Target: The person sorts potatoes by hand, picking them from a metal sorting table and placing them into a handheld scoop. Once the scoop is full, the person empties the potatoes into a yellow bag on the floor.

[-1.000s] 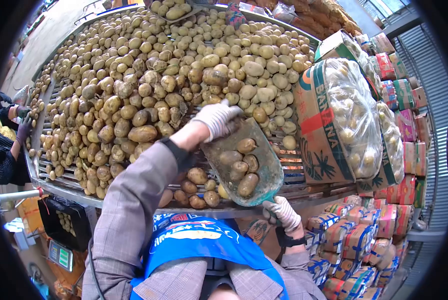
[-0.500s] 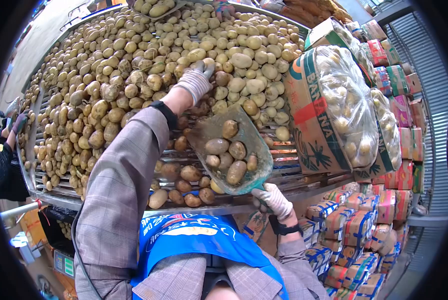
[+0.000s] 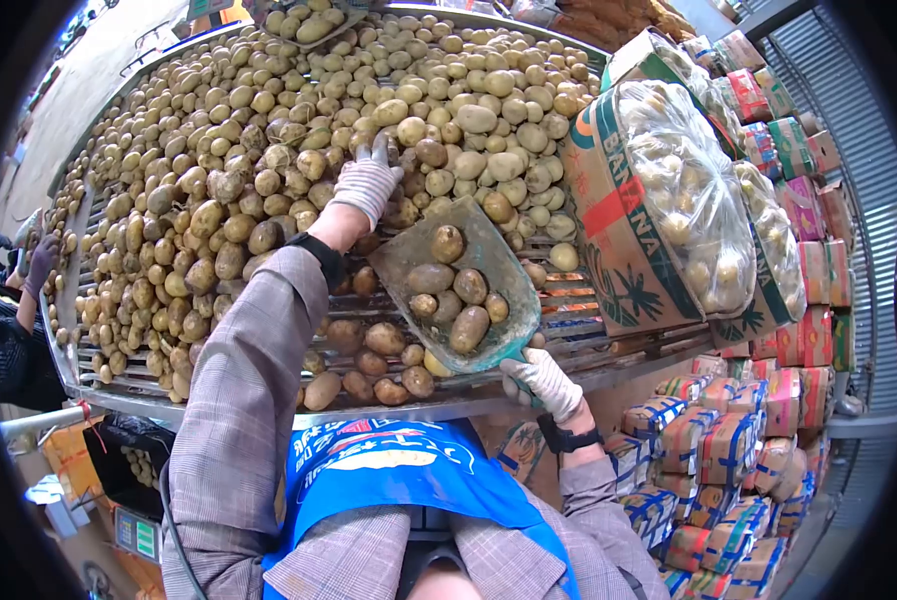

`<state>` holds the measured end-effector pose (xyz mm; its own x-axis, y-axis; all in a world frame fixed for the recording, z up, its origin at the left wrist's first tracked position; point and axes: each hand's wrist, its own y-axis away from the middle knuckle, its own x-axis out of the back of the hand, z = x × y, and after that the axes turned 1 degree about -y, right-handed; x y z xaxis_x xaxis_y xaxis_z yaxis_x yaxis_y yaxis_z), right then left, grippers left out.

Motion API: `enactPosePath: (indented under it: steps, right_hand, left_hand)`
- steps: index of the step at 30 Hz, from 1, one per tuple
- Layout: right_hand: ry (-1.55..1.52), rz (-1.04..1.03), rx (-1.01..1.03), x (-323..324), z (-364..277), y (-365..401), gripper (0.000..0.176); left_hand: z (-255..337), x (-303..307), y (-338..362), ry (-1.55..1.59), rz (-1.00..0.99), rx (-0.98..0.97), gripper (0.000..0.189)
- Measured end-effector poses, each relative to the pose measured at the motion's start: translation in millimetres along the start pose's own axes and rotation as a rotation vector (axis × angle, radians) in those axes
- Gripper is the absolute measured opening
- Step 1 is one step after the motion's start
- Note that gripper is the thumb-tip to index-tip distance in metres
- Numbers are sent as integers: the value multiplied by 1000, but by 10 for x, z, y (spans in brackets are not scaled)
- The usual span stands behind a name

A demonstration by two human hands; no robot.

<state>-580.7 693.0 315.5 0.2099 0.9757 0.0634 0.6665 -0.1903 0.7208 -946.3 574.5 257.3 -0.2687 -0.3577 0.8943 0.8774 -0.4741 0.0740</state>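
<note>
A teal scoop (image 3: 516, 328) with several potatoes (image 3: 469, 329) lying in it is tilted over the slatted table. My right hand (image 3: 548, 385), in a striped white glove, is wrapped round the scoop's handle. My gloved left hand (image 3: 366, 187) reaches past the scoop's far left corner, onto the heap of potatoes (image 3: 208, 215). Its fingers are stretched forward and a little apart against the potatoes, and their tips are partly hidden. Below the scoop, a small group of browner potatoes (image 3: 383, 340) rests on the slats.
To the right stands a banana carton (image 3: 613, 235) with bagged potatoes. Stacked cartons (image 3: 718, 450) fill the floor beyond it. A metal rim (image 3: 438, 408) edges the table before me. At far left, another person's gloved hand (image 3: 42, 262) touches the potatoes. A second loaded scoop (image 3: 318, 38) is at the back.
My left hand has shifted left and slightly down among the potatoes. The scoop in my right hand has moved slightly left and up. A gloved hand at the table's far edge is out of view.
</note>
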Motion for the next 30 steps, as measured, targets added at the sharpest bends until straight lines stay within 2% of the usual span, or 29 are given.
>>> enactPosePath:
  steps: [1,4,5,7,8,9,10,12,13,15,16,18,21,23,24,26,27,28,30]
  right_hand:
    - [-8,-8,-2,8,25,5,24]
    - [17,27,-20,0,0,41,25]
    - [27,17,-21,10,8,28,25]
    - [13,-6,-14,33,-21,-30,24]
    - [-3,-12,-15,27,-5,-44,23]
    - [11,-35,69,48,94,-109,25]
    - [6,-51,30,75,97,-105,25]
    - [-5,-89,-41,114,112,-90,26]
    - [-25,-64,17,104,138,-42,29]
    - [-27,-45,-10,106,102,83,33]
    - [-33,-59,-11,147,148,121,33]
    - [-56,-52,-93,185,196,212,28]
    - [-31,-15,-158,167,221,267,32]
    - [-73,-26,-172,166,289,287,30]
    - [-96,-32,-156,173,286,273,30]
    - [-159,-37,-130,126,339,305,30]
    - [-162,-33,-108,92,307,314,32]
    - [-161,-28,-98,76,332,312,32]
    - [-160,-29,-77,52,400,280,33]
  left_hand:
    - [-57,-131,-56,72,90,-5,71]
    - [57,265,204,-320,-44,-328,59]
    - [144,283,392,-68,104,-301,47]
    - [191,229,661,355,32,-527,39]
    - [194,161,752,358,-96,-657,43]
    - [250,188,829,306,-242,-714,60]
    - [306,215,908,256,-391,-767,77]
    - [447,270,962,229,-437,-800,79]
    - [489,282,911,352,-534,-805,77]
    - [568,277,766,600,-731,-803,73]
    - [632,260,651,736,-775,-682,64]
    - [746,-20,219,440,-414,-879,59]
    - [1070,-200,-70,-223,-519,-962,53]
    - [1181,-291,-124,-100,-610,-727,45]
    - [1232,-242,-70,7,-587,-525,44]
    - [1127,-320,-134,-44,-538,-595,51]
    - [1123,-280,-234,107,-713,-410,49]
    - [867,-565,-385,-25,-518,-852,53]
    - [723,-84,-99,175,-409,-854,56]
